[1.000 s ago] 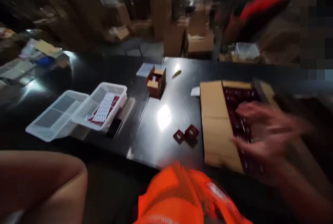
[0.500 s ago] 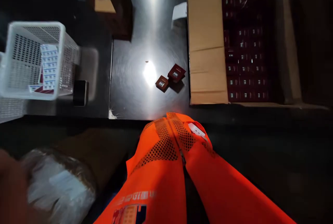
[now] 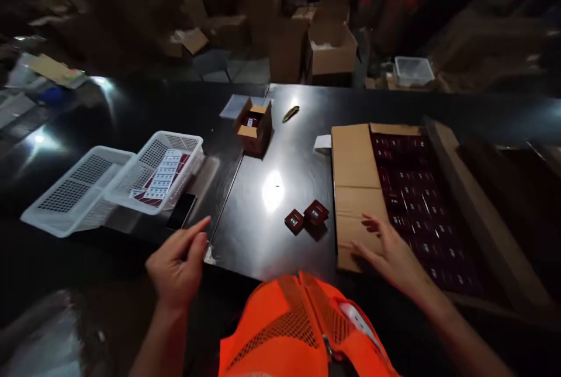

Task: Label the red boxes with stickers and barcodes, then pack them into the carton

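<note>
From the head camera, the right hand (image 3: 392, 254) lies flat on the near flap of the big cardboard box (image 3: 357, 190), its fingers (image 3: 372, 225) spread wide and holding nothing; the fingertips reach toward the rows of small dark red packs (image 3: 416, 196) that fill the box. The box sits on the right part of the dark counter (image 3: 263, 231), its flaps folded open.

The left hand (image 3: 177, 269) hovers at the near edge of the counter, fingers loosely curled and partly open, with nothing in them. Just beyond it lies a black phone (image 3: 180, 211), close to but apart from the fingertips.

Between the two hands, two loose red packs (image 3: 307, 216) lie on the counter, touching each other, just left of the box flap.

Further left stand two white plastic baskets (image 3: 109, 181), one overlapping the other; the nearer to the middle holds sheets of small labels (image 3: 163, 175). Toward the far side of the counter sits a small open carton (image 3: 253, 125), with a yellowish cutter (image 3: 291, 113) near it and a white slip of paper (image 3: 322, 142) by the corner of the big box.

An orange mesh vest (image 3: 302, 330) fills the bottom of the view. Stacked cardboard cartons (image 3: 331, 49) stand on the floor beyond the counter.
</note>
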Available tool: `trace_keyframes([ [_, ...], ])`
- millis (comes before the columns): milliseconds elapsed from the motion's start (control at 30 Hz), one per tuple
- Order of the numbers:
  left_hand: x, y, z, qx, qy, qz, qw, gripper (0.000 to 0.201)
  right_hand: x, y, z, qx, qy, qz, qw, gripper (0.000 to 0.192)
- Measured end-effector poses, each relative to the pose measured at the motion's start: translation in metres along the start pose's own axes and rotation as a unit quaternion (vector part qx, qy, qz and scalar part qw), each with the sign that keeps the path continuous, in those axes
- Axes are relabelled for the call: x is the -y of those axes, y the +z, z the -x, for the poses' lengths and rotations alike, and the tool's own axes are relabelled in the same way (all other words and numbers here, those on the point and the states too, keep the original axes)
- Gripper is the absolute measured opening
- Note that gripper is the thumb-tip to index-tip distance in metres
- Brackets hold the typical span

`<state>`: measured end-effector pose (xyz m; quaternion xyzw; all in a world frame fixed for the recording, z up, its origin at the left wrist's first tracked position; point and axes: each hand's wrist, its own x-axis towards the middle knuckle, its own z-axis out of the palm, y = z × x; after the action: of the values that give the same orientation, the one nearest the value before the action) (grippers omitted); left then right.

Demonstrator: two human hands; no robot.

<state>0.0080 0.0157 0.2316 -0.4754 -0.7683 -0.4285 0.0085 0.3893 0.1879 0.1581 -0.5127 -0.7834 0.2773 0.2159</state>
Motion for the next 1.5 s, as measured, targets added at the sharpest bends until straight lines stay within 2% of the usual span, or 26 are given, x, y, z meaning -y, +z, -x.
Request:
trace_keyframes([
  [100,0.003,0.026,0.000,0.030,0.041,-0.009,0.999,0.023,-0.015,0.054,-0.011,0.117,-0.023,-0.008,0.993,0.062],
  [200,0.003,0.044,0.007,0.094,0.056,-0.010,0.994,0.026,-0.023,0.089,-0.006,0.185,-0.024,-0.025,0.982,0.065],
  [333,0.001,0.059,0.015,0.143,0.043,-0.006,0.989,0.031,-0.017,0.104,0.014,0.241,-0.021,-0.030,0.970,0.059],
  [433,0.004,0.068,0.019,0.176,0.051,0.011,0.983,0.032,-0.009,0.108,0.038,0.264,-0.007,-0.048,0.963,0.053],
  [500,0.009,0.077,0.020,0.219,0.054,0.010,0.974,0.031,-0.006,0.110,0.050,0.268,0.015,-0.067,0.961,0.048],
  [533,0.013,0.083,0.021,0.244,0.051,0.003,0.968,0.031,-0.006,0.112,0.054,0.265,0.026,-0.077,0.961,0.042],
  [600,0.019,0.097,0.020,0.301,0.040,-0.020,0.953,0.031,-0.010,0.113,0.054,0.243,0.040,-0.095,0.964,0.045],
  [733,0.025,0.134,0.022,0.392,0.004,-0.040,0.919,0.030,-0.017,0.112,0.024,0.159,0.043,-0.104,0.981,0.049],
  [833,0.026,0.173,0.027,0.402,-0.022,-0.038,0.915,0.038,-0.018,0.118,-0.012,0.070,0.031,-0.097,0.992,0.064],
  [967,0.026,0.230,0.037,0.408,-0.033,-0.033,0.912,0.076,-0.020,0.139,-0.043,-0.019,0.023,-0.086,0.996,0.089],
  [1033,0.025,0.251,0.045,0.411,-0.038,-0.027,0.911,0.082,-0.024,0.154,-0.046,-0.049,0.023,-0.083,0.995,0.091],
  [1100,0.025,0.266,0.053,0.413,-0.045,-0.023,0.909,0.079,-0.032,0.169,-0.045,-0.092,0.038,-0.080,0.992,0.081],
  [1167,0.027,0.277,0.059,0.416,-0.043,-0.020,0.908,0.073,-0.042,0.184,-0.042,-0.136,0.059,-0.076,0.986,0.080],
  [1267,0.031,0.284,0.064,0.416,-0.034,-0.026,0.909,0.065,-0.054,0.202,-0.040,-0.156,0.082,-0.090,0.980,0.085],
  [1400,0.042,0.286,0.064,0.404,-0.029,-0.031,0.914,0.055,-0.059,0.210,-0.046,-0.121,0.100,-0.123,0.980,0.079],
  [1500,0.054,0.285,0.064,0.368,-0.049,-0.031,0.928,0.046,-0.053,0.211,-0.056,-0.080,0.095,-0.141,0.982,0.080],
])
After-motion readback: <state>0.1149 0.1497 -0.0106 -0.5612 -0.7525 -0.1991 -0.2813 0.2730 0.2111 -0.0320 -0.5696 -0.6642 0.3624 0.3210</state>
